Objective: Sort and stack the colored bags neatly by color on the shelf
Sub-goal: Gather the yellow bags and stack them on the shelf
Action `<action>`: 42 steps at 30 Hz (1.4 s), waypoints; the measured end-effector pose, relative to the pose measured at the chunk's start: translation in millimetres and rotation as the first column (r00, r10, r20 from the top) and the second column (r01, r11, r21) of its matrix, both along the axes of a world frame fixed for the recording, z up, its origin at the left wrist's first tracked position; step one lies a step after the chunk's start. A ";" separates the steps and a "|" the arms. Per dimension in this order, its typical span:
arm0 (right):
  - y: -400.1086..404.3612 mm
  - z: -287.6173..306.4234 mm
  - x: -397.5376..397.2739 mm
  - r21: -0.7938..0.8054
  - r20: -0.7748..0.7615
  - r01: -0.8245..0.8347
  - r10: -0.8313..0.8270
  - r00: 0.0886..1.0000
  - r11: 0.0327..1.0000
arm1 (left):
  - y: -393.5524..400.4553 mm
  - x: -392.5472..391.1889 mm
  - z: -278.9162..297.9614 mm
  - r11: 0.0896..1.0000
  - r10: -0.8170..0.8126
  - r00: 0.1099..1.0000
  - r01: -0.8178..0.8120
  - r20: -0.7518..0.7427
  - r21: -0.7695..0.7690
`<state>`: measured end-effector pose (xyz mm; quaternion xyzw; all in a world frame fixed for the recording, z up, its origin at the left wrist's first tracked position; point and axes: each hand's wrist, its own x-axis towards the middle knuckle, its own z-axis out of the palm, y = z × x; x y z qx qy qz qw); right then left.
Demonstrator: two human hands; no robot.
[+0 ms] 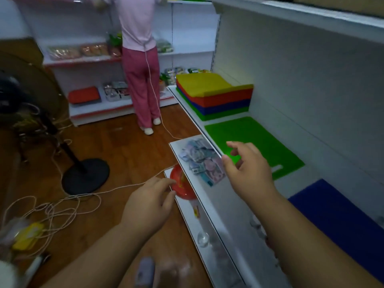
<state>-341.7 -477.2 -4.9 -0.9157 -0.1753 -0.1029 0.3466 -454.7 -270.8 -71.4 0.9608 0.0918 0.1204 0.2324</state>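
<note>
Your right hand (247, 169) hovers over the near edge of the shelf (311, 100), its fingers (239, 145) loosely spread and holding nothing, just short of the single green bag (255, 140) lying flat at mid-shelf. Your left hand (149, 200) hangs lower, out past the shelf's front edge, fingers relaxed and empty beside a red bowl (182, 186) on the tier below. At the far end of the shelf sits the mixed stack (214, 94) of yellow, orange, blue and green bags; a blue bag (336, 219) lies alone at the near end. The sorting looks barely begun: one green and one blue pile are started, and the bulk of the stack is still unsorted. Your next move probably calls for reaching to the far stack, lifting the top yellow bag and starting a fresh pile on bare shelf. Another person (139, 59) works at the back shelves; a white cord (62, 204) trails across the floor.
</note>
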 end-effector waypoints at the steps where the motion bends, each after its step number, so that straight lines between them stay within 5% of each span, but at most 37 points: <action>1: 17.2 -1.8 14.9 0.004 -0.001 0.013 -0.013 1.000 1.000 | 18.1 15.0 -5.6 1.000 -0.001 1.000 0.001 0.003 -0.002; 9: 112.8 9.7 106.5 0.022 -0.137 0.174 -0.170 0.976 0.984 | 128.5 154.7 1.0 0.988 -0.136 0.991 0.135 -0.004 -0.076; 20: 150.1 5.0 244.0 0.042 -0.344 0.189 -0.163 0.925 0.981 | 153.3 311.1 2.7 0.880 -0.238 0.971 0.225 0.022 -0.419; 25: 173.6 1.2 286.3 -0.010 -0.469 0.224 -0.202 0.859 0.975 | 177.2 367.2 13.7 0.737 -0.309 0.950 0.207 -0.049 -0.644; 29: 185.4 -1.2 288.7 -0.089 -0.465 0.338 -0.339 0.818 0.937 | 191.7 397.6 4.4 0.531 -0.423 0.898 0.138 -0.121 -0.836; 35: 212.0 -9.5 248.3 -0.034 -0.272 0.707 -0.687 0.674 0.706 | 222.7 450.4 -3.2 0.222 -0.442 0.887 -0.039 -0.136 -0.974; 42: 243.0 -18.8 173.4 0.045 -0.156 0.853 -0.840 0.520 0.520 | 248.2 447.6 -5.4 0.459 -0.490 0.865 0.156 -0.102 -0.875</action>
